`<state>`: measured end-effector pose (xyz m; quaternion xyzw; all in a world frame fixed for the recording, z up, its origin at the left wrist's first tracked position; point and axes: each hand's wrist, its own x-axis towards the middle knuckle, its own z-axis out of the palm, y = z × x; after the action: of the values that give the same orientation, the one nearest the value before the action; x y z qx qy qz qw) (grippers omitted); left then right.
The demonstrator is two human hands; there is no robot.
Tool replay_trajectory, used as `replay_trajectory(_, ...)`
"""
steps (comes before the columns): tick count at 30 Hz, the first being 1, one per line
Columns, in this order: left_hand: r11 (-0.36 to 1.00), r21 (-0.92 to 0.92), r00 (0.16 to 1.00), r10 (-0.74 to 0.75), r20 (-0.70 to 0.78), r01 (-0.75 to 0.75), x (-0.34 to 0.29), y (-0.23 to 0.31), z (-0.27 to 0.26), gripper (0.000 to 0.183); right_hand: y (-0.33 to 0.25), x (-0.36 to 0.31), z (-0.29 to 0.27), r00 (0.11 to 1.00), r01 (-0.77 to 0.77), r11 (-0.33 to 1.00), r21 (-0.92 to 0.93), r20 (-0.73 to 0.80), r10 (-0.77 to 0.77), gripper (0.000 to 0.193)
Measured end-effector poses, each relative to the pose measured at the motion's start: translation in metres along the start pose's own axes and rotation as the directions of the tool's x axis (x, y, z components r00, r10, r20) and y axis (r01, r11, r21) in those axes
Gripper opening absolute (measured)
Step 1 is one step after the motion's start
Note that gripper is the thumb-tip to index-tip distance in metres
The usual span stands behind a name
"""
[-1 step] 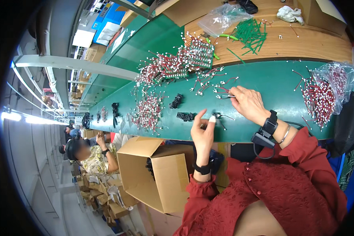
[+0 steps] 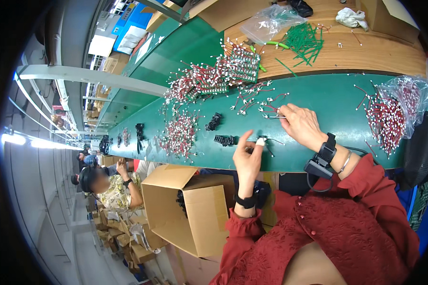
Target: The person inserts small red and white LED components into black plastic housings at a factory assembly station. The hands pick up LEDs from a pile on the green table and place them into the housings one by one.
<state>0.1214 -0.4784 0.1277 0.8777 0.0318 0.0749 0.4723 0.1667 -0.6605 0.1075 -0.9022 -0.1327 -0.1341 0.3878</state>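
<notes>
Over green bench point(image 2: 335, 97), shifted left hand point(image 2: 247, 162) barely toward right hand point(image 2: 303, 126), narrowing the working gap, with fingers parted beside a dark wired piece point(image 2: 268, 138) left and nearside of the right grip, pinched on a slender piece point(image 2: 273, 117) among red leads point(image 2: 267, 109).

My right grip point(image 2: 300, 124) pinches a slim metallic tool point(image 2: 273, 117) beside loose red wires point(image 2: 278, 96) on the green counter point(image 2: 318, 90). My left grip point(image 2: 247, 160) has thumb and forefinger apart, the thumb's tip wrapped in white, close to thin dark leads point(image 2: 275, 140). Left of it lies a black cluster point(image 2: 225, 140); farther left spreads a heap of red-and-white wires point(image 2: 180, 135). An open cardboard box point(image 2: 207, 218) stands below the counter's edge.
</notes>
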Motion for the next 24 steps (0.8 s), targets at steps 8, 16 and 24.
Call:
replay_trajectory(8,0.961,-0.129,0.9,-0.175,0.4,0.244,0.004,0.009,0.015,0.025,0.008,0.004,-0.003,0.999,-0.037,0.994,0.099,-0.028,0.04,0.014)
replay_trajectory(16,0.979,0.116,0.982,0.157,0.107,-0.169,0.039,0.011,0.016,0.032,0.003,0.004,-0.006,0.999,-0.039,0.998,0.04,0.007,0.039,0.014)
replay_trajectory(24,0.964,0.149,0.969,0.197,0.147,-0.219,0.047,0.015,0.013,0.022,0.002,0.008,-0.011,1.0,-0.004,0.955,0.297,0.012,0.001,0.014)
